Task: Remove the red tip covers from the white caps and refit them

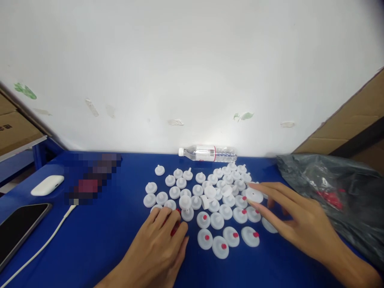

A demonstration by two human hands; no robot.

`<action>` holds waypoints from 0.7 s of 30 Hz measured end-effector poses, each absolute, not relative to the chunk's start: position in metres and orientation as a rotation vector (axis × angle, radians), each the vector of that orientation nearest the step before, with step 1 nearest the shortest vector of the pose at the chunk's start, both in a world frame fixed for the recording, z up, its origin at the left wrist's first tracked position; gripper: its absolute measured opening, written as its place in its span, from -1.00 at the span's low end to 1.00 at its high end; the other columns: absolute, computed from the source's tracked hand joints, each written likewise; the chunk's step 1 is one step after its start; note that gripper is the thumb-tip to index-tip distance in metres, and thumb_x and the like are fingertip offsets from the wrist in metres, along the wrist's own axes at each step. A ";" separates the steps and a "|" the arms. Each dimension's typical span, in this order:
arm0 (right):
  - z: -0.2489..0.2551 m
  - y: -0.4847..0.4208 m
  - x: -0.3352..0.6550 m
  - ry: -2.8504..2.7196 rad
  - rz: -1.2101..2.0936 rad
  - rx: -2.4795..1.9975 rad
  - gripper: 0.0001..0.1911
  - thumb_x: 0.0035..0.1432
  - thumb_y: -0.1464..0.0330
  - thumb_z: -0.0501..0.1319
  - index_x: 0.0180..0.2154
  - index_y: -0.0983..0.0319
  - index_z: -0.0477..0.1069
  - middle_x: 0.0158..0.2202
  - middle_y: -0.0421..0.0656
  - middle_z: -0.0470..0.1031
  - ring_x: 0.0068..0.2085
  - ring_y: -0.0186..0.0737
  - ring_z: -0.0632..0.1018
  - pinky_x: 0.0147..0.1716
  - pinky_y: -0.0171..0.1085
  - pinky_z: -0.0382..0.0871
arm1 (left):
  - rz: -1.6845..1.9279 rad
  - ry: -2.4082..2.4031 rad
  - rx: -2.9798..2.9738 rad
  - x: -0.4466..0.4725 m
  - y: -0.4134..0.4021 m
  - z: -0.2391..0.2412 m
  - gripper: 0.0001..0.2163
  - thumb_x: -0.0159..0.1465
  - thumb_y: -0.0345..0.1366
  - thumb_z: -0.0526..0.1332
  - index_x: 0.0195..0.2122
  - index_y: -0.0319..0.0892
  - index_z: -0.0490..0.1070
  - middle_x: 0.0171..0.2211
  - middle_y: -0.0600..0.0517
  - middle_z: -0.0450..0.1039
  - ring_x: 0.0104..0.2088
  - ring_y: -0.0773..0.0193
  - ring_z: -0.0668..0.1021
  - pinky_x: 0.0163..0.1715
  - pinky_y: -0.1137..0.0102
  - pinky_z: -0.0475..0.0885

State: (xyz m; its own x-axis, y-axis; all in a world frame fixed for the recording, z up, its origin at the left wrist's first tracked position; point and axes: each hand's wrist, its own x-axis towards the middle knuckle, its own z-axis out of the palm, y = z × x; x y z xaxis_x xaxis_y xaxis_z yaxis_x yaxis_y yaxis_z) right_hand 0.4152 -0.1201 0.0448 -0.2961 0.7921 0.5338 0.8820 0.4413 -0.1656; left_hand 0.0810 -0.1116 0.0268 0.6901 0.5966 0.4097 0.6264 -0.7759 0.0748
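Observation:
My right hand [295,218] pinches a white plastic disc [254,195] between thumb and fingers, its flat side with a small centre hole facing up. My left hand [159,242] is curled over small red caps [175,230], which show between and beside the fingers; how many are there is hidden. Around both hands lie many white discs [174,193] with short stems, spread and partly heaped toward the back. Several discs nearer me carry a red cap on the stem, such as the capped disc [220,247] at the front.
A clear plastic bottle [205,153] lies along the wall. At right is a dark plastic bag [318,176] with red pieces showing. On the left are a phone [22,228], a white earphone case [47,185] and a white cable [45,245]. Cardboard boxes [18,134] stand at the sides.

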 end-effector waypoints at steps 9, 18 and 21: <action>0.045 -0.123 0.414 -2.152 -0.258 -1.427 -0.61 0.38 0.24 0.21 0.21 0.05 0.41 -0.03 -0.14 0.55 -0.37 -0.32 0.60 -0.42 -0.34 0.51 | -0.535 -0.916 -2.825 0.076 -0.111 0.020 -0.78 0.25 -0.57 0.13 -0.15 -0.29 0.49 -0.18 -0.15 0.44 -0.17 0.00 0.42 -0.18 0.08 0.47; 0.047 -0.140 0.388 -2.142 -0.341 -1.152 -0.63 0.29 0.39 0.32 0.11 0.09 0.43 0.03 -0.15 0.63 -0.18 -0.16 0.71 -0.24 -0.29 0.62 | -1.018 -0.811 -2.813 0.075 -0.116 0.018 -0.78 0.36 -0.57 0.12 -0.07 -0.29 0.51 -0.17 -0.11 0.55 -0.16 0.12 0.53 -0.16 0.22 0.52; 0.046 -0.151 0.373 -2.218 -0.319 -1.046 -0.60 0.30 0.41 0.31 0.15 0.15 0.44 -0.02 -0.17 0.66 -0.15 -0.17 0.71 -0.19 -0.33 0.61 | -1.097 -0.749 -2.755 0.073 -0.119 0.016 -0.74 0.37 -0.54 0.17 0.03 -0.28 0.52 -0.16 -0.10 0.60 -0.17 0.17 0.56 -0.13 0.27 0.55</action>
State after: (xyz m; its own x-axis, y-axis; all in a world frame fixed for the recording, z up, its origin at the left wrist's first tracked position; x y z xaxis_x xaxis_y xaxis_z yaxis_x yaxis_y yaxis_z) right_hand 0.3728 -0.1509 0.0461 -0.4654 0.5970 0.6534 0.7567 0.6513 -0.0560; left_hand 0.0728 -0.1188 0.0158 0.6233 0.4109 0.6654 0.4700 -0.8768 0.1012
